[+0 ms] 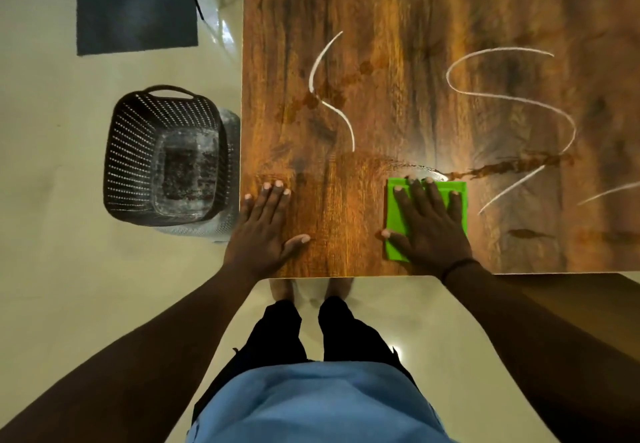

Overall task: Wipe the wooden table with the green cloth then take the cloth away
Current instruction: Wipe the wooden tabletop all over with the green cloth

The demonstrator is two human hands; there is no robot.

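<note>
The wooden table (398, 27) fills the upper right of the head view. A folded green cloth (396, 221) lies flat near the table's front edge. My right hand (429, 224) presses on it with fingers spread and straight. My left hand (263, 231) rests flat on the table's front left corner, fingers straight, holding nothing. White curved lines (332, 92) and brown spill stains (512, 165) mark the tabletop beyond and to the right of the cloth. A wet smear arcs just ahead of the cloth.
A dark perforated basket (138, 151) with a clear container inside stands on the floor left of the table. A grey mat (136, 14) lies on the floor at the far left. My legs stand at the table's front edge.
</note>
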